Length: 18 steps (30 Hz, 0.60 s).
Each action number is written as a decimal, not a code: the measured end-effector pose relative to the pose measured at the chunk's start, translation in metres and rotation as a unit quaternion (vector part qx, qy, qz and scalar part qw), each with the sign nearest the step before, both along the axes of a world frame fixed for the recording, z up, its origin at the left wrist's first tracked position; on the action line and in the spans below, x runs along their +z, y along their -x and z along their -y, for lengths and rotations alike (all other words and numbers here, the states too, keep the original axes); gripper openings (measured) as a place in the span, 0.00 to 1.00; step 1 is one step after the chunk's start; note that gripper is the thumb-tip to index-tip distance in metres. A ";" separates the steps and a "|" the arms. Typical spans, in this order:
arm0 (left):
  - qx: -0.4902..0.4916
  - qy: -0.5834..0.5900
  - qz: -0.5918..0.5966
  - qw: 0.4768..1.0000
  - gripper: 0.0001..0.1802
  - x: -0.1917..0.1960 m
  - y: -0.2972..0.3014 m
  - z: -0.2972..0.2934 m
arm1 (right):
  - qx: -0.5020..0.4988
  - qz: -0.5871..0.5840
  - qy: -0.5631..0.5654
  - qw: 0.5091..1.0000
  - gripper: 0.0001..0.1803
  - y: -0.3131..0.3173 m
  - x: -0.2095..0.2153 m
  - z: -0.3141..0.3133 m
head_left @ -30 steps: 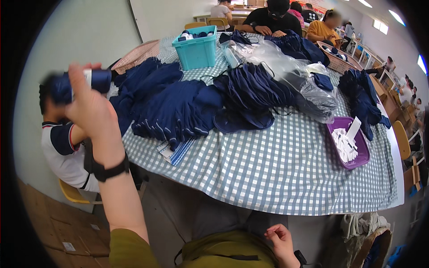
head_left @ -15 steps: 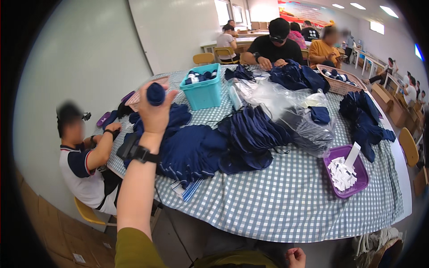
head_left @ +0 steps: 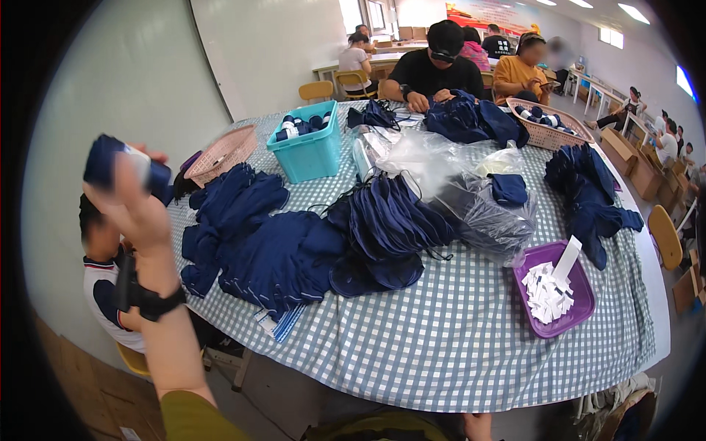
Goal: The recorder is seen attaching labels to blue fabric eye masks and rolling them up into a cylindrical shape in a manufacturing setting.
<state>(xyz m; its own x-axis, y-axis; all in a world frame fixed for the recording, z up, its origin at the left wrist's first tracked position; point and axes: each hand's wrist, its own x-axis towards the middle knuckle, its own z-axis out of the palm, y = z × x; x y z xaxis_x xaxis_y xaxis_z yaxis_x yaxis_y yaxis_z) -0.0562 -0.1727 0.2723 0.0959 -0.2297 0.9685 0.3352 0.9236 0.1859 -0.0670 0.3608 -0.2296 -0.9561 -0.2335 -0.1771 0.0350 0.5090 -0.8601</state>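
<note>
Grips a navy roll (head_left: 101, 160) with a white band in the left hand (head_left: 145, 209), held in the air between nine and ten o'clock, wrapping blurred fingers around it. Shows only a strip of skin of the right hand (head_left: 477, 428) or its wrist at the lower edge, at five o'clock; cannot tell whether spread or closed. Wears a black strap (head_left: 163, 303) on the left wrist, above an olive sleeve (head_left: 193, 417).

Faces a checked tablecloth (head_left: 441, 353), with heaped navy cloth pieces (head_left: 283, 253) at eight o'clock, partly covering a blue-and-white striped piece (head_left: 289, 325) at seven. Has a fanned stack of corded navy pieces (head_left: 401, 220) just right of centre, beside clear plastic bags (head_left: 423, 163) toward one and two. Has a purple tray (head_left: 584, 295) of white slips (head_left: 548, 295) near four, and a navy cloth pile (head_left: 588, 202) at three.

Sees similar banded rolls in a teal bin (head_left: 305, 158) at eleven and in a pink basket (head_left: 540, 134) at two, plus another pink basket (head_left: 225, 157) at ten. Faces a black-capped co-worker (head_left: 471, 75) at one, handling navy cloth, and an orange-topped person (head_left: 512, 72) between one and two. Partly hides a person in a white-and-navy shirt (head_left: 101, 287) behind the left arm, between eight and nine
</note>
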 end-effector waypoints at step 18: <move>0.020 0.087 -0.117 0.989 0.28 -0.026 0.084 0.086 | -0.019 0.115 0.026 0.993 0.07 -0.016 -0.018 -0.045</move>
<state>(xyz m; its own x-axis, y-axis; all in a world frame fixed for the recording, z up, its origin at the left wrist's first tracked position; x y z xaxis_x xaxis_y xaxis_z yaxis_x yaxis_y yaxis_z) -0.1402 -0.2586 0.2462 0.3281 -0.0534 0.9431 0.3123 0.9484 -0.0550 -0.0513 0.4063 -0.2474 -0.9003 -0.2124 -0.3799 0.2514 0.4588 -0.8522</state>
